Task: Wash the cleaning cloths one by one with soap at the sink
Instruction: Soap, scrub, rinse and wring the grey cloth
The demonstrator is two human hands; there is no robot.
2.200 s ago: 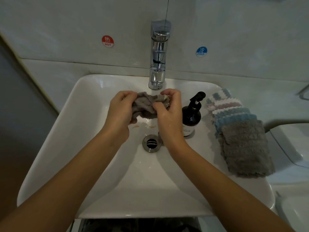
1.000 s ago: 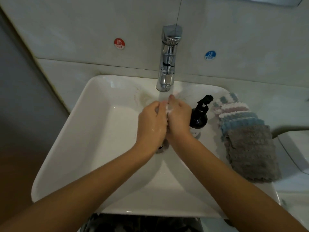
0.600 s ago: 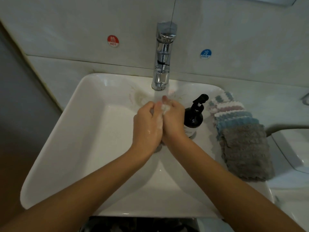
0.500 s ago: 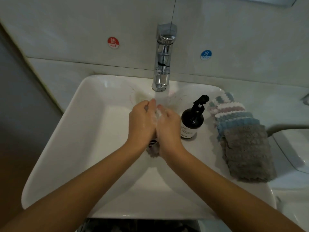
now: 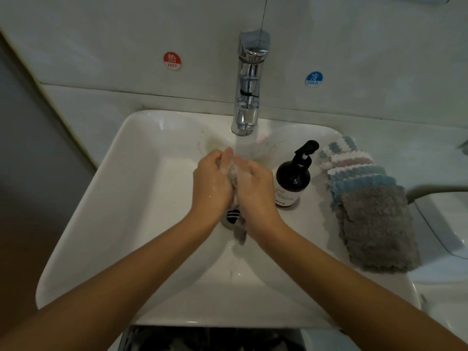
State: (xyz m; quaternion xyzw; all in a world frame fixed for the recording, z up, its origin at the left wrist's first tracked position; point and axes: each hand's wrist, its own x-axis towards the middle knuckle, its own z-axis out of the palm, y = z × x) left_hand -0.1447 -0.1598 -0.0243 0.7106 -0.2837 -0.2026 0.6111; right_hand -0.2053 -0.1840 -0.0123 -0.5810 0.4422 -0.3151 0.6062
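Both my hands are pressed together with the grey cloth (image 5: 234, 178) bunched between the palms, my left hand (image 5: 211, 184) and my right hand (image 5: 255, 188) curled round it and flecked with suds, so I judge I am mid-scrub on this one cloth, already soaped and not yet rinsed out or wrung. A wet tail of it hangs down below my wrists, toward me, over the drain (image 5: 233, 215), which shows just under the heels of my hands. Around and beneath my hands spreads the white sink (image 5: 121, 198), its near rim running under my forearms. Just right of my right hand stands the dark soap bottle (image 5: 291, 183) with its pump, on the sink's inner ledge and close enough to reach without shifting. Further right, well apart from my hands, the stack of cloths (image 5: 372, 211) lies fanned on the sink's right edge, a grey one on top with blue, pink and white ones peeking out beyond it; those look dry and untouched to me, so most of the job is left. Past my fingertips the water runs from the chrome tap (image 5: 247, 97), falling just beyond my hands. Behind it rises a pale tiled wall (image 5: 101, 34) with a red hot sticker (image 5: 172, 61) off to the left and a blue cold sticker (image 5: 313, 79) to the right.
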